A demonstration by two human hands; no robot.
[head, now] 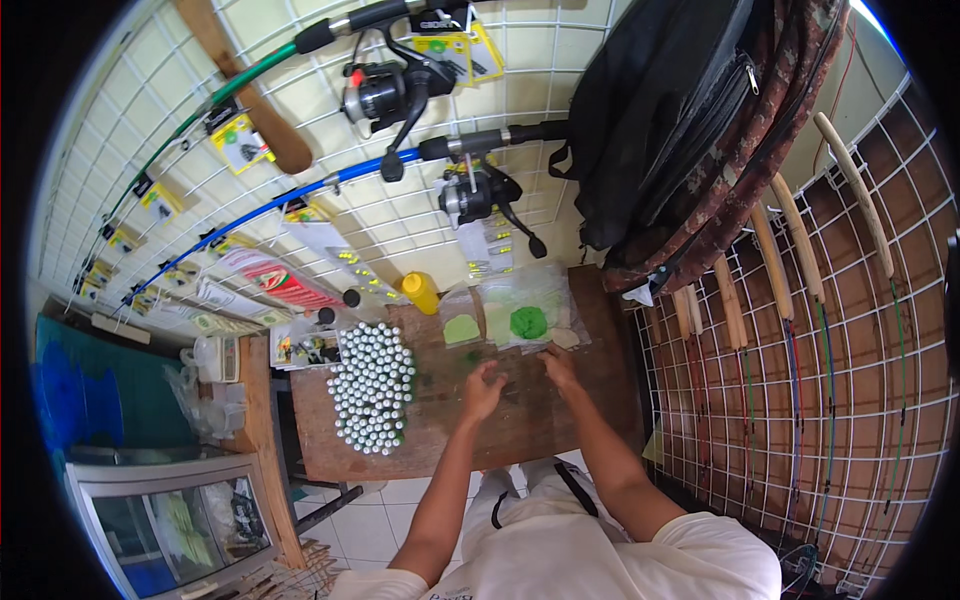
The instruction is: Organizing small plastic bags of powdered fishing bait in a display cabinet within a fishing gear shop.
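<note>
My left hand (484, 388) hovers over the wooden table, holding nothing, with thumb and fingers apart. My right hand (559, 367) is at the lower edge of some clear plastic bags (568, 304); whether its fingertips pinch the plastic is too small to tell. A bright green heap (529, 322), apparently powder, lies on or in these bags. Left of it, a smaller plastic bag (460, 330) contains a pale green substance. Green dust marks the tabletop (450, 420) beyond my left hand. Many small bottles with silvery caps (371, 386) stand packed together on the table's left.
A yellow squeeze bottle (418, 292) stands at the back. A white box of small items (306, 351) is at the back left. Fishing rods with spinning reels (476, 195) and a black bag (652, 120) hang above. Wooden-handled rods (784, 262) line the right-hand wire grid.
</note>
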